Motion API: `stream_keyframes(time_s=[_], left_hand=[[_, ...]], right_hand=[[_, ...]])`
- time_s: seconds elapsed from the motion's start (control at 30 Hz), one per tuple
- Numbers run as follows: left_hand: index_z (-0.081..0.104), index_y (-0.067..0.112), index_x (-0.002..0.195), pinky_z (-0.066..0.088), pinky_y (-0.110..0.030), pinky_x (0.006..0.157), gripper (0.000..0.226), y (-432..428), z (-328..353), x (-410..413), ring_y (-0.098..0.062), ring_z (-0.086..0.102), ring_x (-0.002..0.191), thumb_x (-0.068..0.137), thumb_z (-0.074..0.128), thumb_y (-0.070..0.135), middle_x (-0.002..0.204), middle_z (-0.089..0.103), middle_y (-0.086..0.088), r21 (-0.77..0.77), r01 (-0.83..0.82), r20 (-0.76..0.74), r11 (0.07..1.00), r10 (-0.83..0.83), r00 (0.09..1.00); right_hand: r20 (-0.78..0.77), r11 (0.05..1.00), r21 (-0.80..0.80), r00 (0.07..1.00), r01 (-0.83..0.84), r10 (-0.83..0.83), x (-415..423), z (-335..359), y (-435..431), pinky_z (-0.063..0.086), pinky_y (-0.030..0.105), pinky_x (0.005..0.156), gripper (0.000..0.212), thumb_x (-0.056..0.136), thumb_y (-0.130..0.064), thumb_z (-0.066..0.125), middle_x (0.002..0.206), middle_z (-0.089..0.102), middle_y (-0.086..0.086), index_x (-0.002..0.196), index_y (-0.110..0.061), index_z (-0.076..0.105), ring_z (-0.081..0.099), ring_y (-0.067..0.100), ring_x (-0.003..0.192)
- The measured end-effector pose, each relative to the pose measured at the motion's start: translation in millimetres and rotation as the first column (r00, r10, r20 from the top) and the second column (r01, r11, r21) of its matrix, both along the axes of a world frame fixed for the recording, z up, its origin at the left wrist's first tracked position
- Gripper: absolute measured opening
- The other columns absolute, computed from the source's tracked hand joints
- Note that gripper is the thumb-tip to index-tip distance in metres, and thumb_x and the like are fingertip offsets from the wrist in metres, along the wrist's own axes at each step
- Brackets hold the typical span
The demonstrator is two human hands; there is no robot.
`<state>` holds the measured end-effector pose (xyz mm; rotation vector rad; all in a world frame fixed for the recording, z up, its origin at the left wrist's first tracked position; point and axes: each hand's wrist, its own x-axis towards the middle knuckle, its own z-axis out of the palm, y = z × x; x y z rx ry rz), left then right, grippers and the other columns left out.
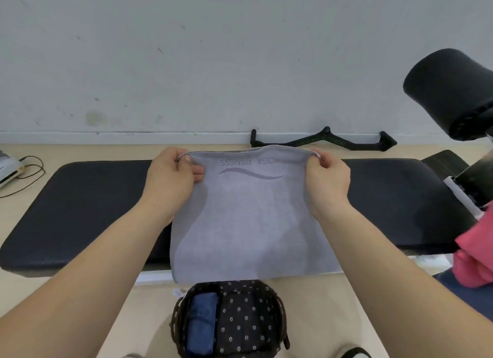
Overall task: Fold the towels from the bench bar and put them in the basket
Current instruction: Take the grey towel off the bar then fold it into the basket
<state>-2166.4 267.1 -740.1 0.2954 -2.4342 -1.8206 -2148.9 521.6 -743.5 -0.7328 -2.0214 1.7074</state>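
Note:
A grey towel (250, 218) with upside-down lettering lies across the black bench pad (88, 205), its near edge hanging over the front. My left hand (173, 178) pinches its far left corner. My right hand (328, 178) pinches the far right corner. Both corners are lifted slightly off the pad. Below the towel, on the floor, stands a dark wicker basket (282, 320) with a dotted lining. A folded blue towel (201, 323) lies in its left side. A pink towel (474, 253) hangs at the right edge.
A black foam roller pad (450, 90) of the bench juts in at upper right. A black cable handle (322, 141) lies on the floor by the wall. A white device with a cord (8, 170) sits far left.

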Motion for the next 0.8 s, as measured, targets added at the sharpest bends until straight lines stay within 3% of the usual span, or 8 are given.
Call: stream_keyframes(time_s=[0.1,0.2,0.33,0.47,0.53,0.6,0.7,0.8], left_hand=[[0.057,0.024,0.129,0.051,-0.031,0.1,0.024,-1.3,-7.8,-11.6,-0.015,0.068,0.111,0.106,0.049,0.02,0.111,0.073,0.006,-0.022,0.069,0.019,0.997,-0.068,0.997],[0.026,0.027,0.16,0.039,-0.025,0.104,0.067,-1.0,-10.5,-15.0,-0.011,0.054,0.126,0.102,0.058,0.019,0.138,0.057,0.006,-0.193,0.192,0.065,0.962,-0.183,0.981],[0.042,0.019,0.154,0.033,-0.032,0.113,0.059,0.5,-7.7,-3.4,-0.023,0.042,0.143,0.098,0.061,0.018,0.155,0.046,0.0,-0.648,0.236,-0.072,0.724,-0.367,0.927],[0.057,0.018,0.141,0.029,-0.02,0.106,0.051,3.0,-8.8,37.4,-0.021,0.042,0.142,0.096,0.056,0.042,0.153,0.049,-0.001,-0.755,0.436,0.063,0.491,-0.606,0.793],[0.04,0.021,0.156,0.011,-0.025,0.122,0.087,0.0,-17.2,53.0,-0.023,0.018,0.156,0.085,0.033,0.071,0.168,0.025,-0.003,-0.764,0.548,0.217,0.341,-0.665,0.715],[0.013,0.027,0.164,-0.004,-0.034,0.127,0.107,-9.0,-25.7,60.6,-0.02,-0.008,0.159,0.074,0.021,0.083,0.172,-0.003,0.003,-0.774,0.585,0.319,0.244,-0.648,0.692],[-0.017,0.032,0.161,-0.011,-0.045,0.127,0.117,-20.9,-41.8,74.4,-0.023,-0.029,0.154,0.077,0.045,0.083,0.166,-0.03,0.001,-0.846,0.521,0.343,0.118,-0.628,0.699],[0.013,0.024,0.165,0.021,-0.059,0.124,0.122,-19.8,-56.4,87.8,-0.039,0.012,0.157,0.067,0.08,0.052,0.171,0.013,-0.015,-0.938,0.327,0.19,0.112,-0.623,0.759]], right_hand=[[0.054,0.994,0.072,0.995,-0.087,0.083,-7.7,-5.7,3.6,0.047,0.013,0.078,0.032,0.102,-0.025,0.054,0.11,0.069,-0.01,0.132,-0.02,0.065,0.061,0.003,0.089],[0.188,0.91,0.34,0.965,-0.237,0.181,-7.8,-13.9,10.0,0.044,0.029,0.104,0.055,0.101,-0.024,0.055,0.16,0.037,0.0,0.154,-0.021,0.043,0.057,0.014,0.123],[0.366,0.583,0.654,0.876,-0.481,0.313,5.2,0.2,-5.4,0.031,0.036,0.116,0.053,0.102,-0.031,0.055,0.169,0.021,0.004,0.153,-0.024,0.046,0.026,0.024,0.152],[0.69,0.3,0.589,0.66,-0.75,0.297,28.2,5.8,-27.0,0.005,0.053,0.127,0.063,0.1,-0.061,0.04,0.173,0.003,0.001,0.159,-0.039,0.027,-0.001,0.03,0.158],[0.801,0.299,0.485,0.555,-0.822,0.227,37.1,-1.1,-20.6,-0.002,0.062,0.123,0.071,0.096,-0.075,0.027,0.172,-0.011,-0.004,0.159,-0.047,0.011,-0.012,0.031,0.158],[0.814,0.329,0.469,0.546,-0.819,0.198,42.4,-9.4,-1.0,-0.006,0.061,0.124,0.072,0.094,-0.079,0.017,0.171,-0.016,-0.008,0.159,-0.052,0.001,-0.017,0.028,0.157],[0.729,0.37,0.58,0.665,-0.726,0.163,47.5,-24.7,31.6,-0.004,0.053,0.127,0.07,0.097,-0.073,0.012,0.173,-0.008,-0.002,0.162,-0.046,0.004,-0.009,0.028,0.159],[0.642,0.357,0.696,0.763,-0.623,0.08,53.6,-30.7,36.7,0.004,0.056,0.126,0.062,0.106,-0.055,0.019,0.172,0.006,0.009,0.161,-0.027,0.022,-0.001,0.033,0.158]])
